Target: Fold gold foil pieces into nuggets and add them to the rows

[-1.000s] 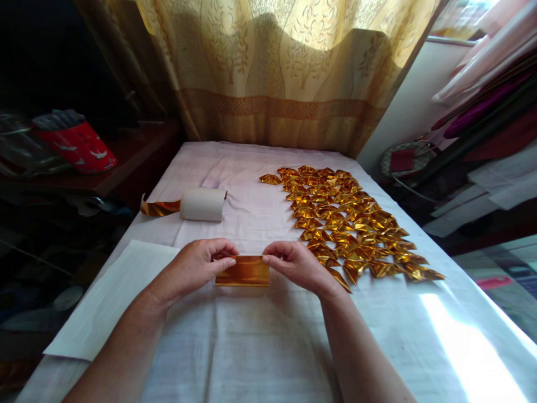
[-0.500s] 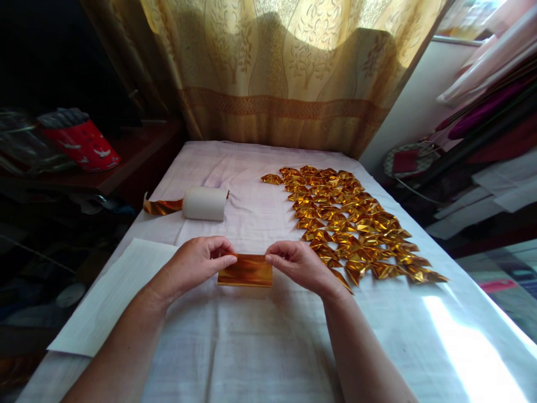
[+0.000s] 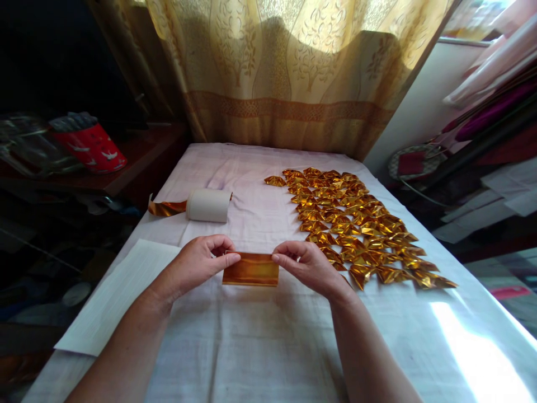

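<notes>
A small rectangle of gold foil [image 3: 250, 270] is held just above the white cloth of the table [image 3: 260, 336]. My left hand [image 3: 197, 264] pinches its upper left corner and my right hand [image 3: 305, 263] pinches its upper right corner, both closed on it. To the right lie several folded gold foil pieces [image 3: 352, 218] in tidy rows. A white roll [image 3: 208, 205] with a gold foil tail [image 3: 165, 208] lies behind my left hand.
A sheet of white paper [image 3: 115, 294] lies at the table's left edge. A patterned curtain [image 3: 289, 73] hangs behind the table. A red container [image 3: 94, 146] sits on a dark shelf at left. Stacked fabrics and papers [image 3: 490, 129] fill the right side.
The hands and foil piece keep the same grip. The view has shifted slightly, so everything sits a little further right in the frame.
</notes>
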Action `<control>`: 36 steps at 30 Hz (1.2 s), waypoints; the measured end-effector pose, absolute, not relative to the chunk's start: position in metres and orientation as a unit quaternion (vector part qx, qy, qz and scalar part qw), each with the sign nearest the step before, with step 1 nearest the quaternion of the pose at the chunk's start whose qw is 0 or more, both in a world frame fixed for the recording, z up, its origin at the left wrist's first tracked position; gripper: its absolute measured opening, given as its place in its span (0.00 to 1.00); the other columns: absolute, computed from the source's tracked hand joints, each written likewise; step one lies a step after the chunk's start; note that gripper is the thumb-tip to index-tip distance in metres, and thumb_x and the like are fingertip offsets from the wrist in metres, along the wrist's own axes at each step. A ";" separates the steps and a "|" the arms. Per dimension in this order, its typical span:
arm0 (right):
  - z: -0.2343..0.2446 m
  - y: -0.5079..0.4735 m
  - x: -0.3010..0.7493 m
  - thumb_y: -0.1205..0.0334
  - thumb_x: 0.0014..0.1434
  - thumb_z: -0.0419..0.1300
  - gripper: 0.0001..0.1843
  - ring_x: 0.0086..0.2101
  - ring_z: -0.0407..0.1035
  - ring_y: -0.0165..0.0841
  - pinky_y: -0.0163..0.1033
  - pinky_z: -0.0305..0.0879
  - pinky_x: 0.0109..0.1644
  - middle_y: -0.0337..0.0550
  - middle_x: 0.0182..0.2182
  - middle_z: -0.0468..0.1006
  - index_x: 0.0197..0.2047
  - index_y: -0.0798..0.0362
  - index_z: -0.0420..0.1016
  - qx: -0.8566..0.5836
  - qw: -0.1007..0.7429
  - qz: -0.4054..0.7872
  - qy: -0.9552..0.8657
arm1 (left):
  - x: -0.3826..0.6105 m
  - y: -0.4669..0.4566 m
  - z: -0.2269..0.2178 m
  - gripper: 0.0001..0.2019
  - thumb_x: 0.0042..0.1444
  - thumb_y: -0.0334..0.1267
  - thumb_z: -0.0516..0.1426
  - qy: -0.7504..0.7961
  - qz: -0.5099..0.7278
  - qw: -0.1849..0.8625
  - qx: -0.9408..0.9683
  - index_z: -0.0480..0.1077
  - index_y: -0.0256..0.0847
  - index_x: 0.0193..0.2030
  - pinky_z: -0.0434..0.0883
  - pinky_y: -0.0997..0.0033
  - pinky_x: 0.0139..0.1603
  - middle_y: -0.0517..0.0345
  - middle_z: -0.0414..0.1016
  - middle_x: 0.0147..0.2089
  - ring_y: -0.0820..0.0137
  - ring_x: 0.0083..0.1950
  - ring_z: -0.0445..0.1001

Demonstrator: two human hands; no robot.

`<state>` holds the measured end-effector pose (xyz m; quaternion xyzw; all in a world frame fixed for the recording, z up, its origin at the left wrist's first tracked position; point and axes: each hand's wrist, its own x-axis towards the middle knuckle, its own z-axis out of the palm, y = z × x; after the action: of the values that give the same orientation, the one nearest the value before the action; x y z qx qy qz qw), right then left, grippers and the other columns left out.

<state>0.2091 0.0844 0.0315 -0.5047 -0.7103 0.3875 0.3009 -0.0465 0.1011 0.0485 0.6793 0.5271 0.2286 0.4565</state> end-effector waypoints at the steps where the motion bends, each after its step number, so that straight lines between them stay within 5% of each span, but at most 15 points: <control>1: 0.031 0.084 0.209 0.53 0.59 0.58 0.14 0.26 0.63 0.28 0.31 0.58 0.29 0.37 0.22 0.73 0.29 0.53 0.77 -0.505 0.299 0.385 -0.713 | -0.047 0.101 0.048 0.15 0.51 0.50 0.60 0.526 0.229 0.458 0.679 0.73 0.39 0.31 0.64 0.74 0.32 0.61 0.72 0.28 0.70 0.31 0.69; 26: 0.032 0.085 0.208 0.53 0.58 0.57 0.15 0.25 0.63 0.27 0.31 0.57 0.29 0.35 0.22 0.73 0.28 0.53 0.77 -0.508 0.296 0.414 -0.695 | -0.045 0.103 0.043 0.17 0.50 0.53 0.60 0.524 0.218 0.486 0.664 0.73 0.39 0.31 0.67 0.73 0.32 0.60 0.73 0.29 0.70 0.31 0.70; 32: 0.022 0.088 0.207 0.58 0.58 0.58 0.12 0.25 0.66 0.28 0.31 0.55 0.29 0.36 0.21 0.76 0.27 0.51 0.80 -0.603 0.202 0.322 -0.701 | -0.029 0.103 0.020 0.14 0.49 0.50 0.59 0.587 0.179 0.415 0.672 0.74 0.40 0.30 0.63 0.72 0.30 0.61 0.75 0.26 0.68 0.29 0.71; 36: 0.018 0.090 0.203 0.57 0.60 0.58 0.15 0.26 0.69 0.29 0.33 0.55 0.31 0.37 0.22 0.78 0.26 0.48 0.80 -0.637 0.134 0.263 -0.712 | -0.017 0.100 0.013 0.12 0.51 0.46 0.59 0.629 0.141 0.313 0.698 0.74 0.45 0.42 0.63 0.71 0.33 0.63 0.78 0.29 0.67 0.33 0.75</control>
<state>0.2034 0.0900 0.0182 -0.6375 -0.7116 0.2634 0.1336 -0.0172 0.0998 0.0128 0.6977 0.6288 0.1413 0.3128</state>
